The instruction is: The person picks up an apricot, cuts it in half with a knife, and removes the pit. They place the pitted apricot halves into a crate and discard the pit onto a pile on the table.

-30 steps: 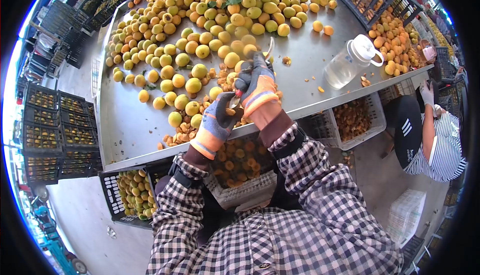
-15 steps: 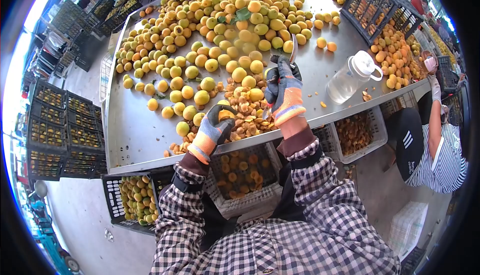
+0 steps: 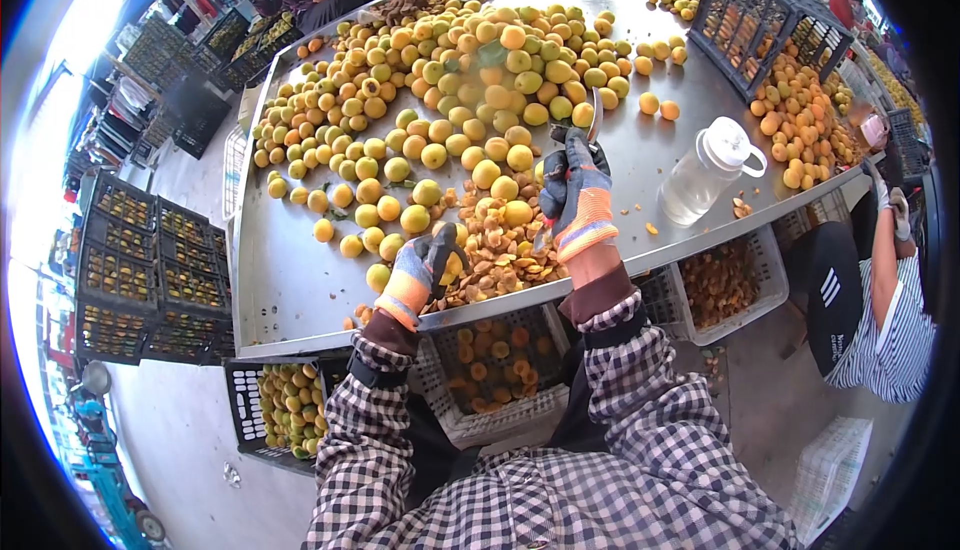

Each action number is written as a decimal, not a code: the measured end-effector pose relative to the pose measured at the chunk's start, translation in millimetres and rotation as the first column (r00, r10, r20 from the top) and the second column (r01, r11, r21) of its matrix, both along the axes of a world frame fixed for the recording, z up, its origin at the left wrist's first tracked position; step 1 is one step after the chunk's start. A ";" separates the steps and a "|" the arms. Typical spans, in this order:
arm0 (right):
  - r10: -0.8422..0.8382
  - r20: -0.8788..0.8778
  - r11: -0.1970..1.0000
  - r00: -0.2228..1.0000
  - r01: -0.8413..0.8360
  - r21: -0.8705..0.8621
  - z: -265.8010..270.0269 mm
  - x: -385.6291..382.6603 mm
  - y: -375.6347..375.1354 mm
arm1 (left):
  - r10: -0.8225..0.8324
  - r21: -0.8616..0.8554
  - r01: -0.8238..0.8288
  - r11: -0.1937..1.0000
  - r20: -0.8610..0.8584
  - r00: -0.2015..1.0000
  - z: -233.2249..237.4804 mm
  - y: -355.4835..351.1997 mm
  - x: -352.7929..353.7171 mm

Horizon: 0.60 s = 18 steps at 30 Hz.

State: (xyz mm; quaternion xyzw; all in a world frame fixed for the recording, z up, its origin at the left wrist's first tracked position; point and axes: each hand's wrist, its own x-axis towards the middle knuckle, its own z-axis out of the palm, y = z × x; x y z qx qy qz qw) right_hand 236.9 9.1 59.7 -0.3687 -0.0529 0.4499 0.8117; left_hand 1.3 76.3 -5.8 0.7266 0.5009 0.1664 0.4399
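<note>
Both my hands wear orange and grey gloves with dark fingers. My left hand is curled round a yellow fruit near the table's front edge. My right hand is closed on a tool with a curved metal blade that points up and away. Between the hands lies a heap of brownish pits and fruit pieces on the metal table. Beyond it spreads a large pile of yellow-green and orange fruits.
A clear bottle with a white lid stands to the right. Farther right are a tipped black crate and orange fruits. Crates sit below the front edge. Co-workers sit at the far left and right.
The whole view has shifted slightly, so the table appears farther right and lower. My left hand's fingers have changed pose round the fruit. The co-worker's hands on the right have come closer together.
</note>
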 end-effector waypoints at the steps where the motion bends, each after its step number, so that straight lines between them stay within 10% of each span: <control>1: 0.011 -0.005 0.999 1.000 -0.011 -0.035 2.6 0.9 0.5 | -0.093 0.072 0.084 0.994 0.123 0.988 10.3 -4.7 1.7; 4: 0.028 -0.031 0.998 0.999 -0.029 -0.048 2.4 3.3 0.5 | -0.387 0.448 0.314 0.837 0.080 0.919 24.3 -4.6 -0.8; 6: 0.031 -0.048 0.999 0.998 -0.032 -0.024 0.8 5.7 1.3 | -0.096 -0.192 0.131 0.973 0.179 0.979 61.7 -21.6 6.4; 7: 0.033 -0.042 0.999 0.999 -0.034 -0.021 -0.4 6.1 1.8 | -0.069 -0.233 0.102 0.967 0.143 0.987 63.6 -21.4 5.1; 8: 0.036 -0.035 0.999 0.999 -0.036 -0.017 -1.5 6.0 2.2 | -0.258 -0.041 0.274 0.961 0.227 0.939 63.8 -28.6 6.0; 12: 0.082 -0.057 0.996 0.995 -0.080 0.032 -5.1 4.9 2.5 | -0.313 -0.355 0.420 0.836 0.319 0.894 78.9 -47.1 10.2; 14: 0.119 -0.098 0.992 0.988 -0.114 0.056 -4.5 4.2 2.0 | -0.457 -0.143 0.496 0.856 0.239 0.857 73.9 -56.4 11.0; 18: 0.147 -0.098 0.989 0.984 -0.144 0.030 -2.1 6.7 3.5 | -0.323 -0.056 0.342 0.938 0.215 0.921 85.8 -24.2 17.6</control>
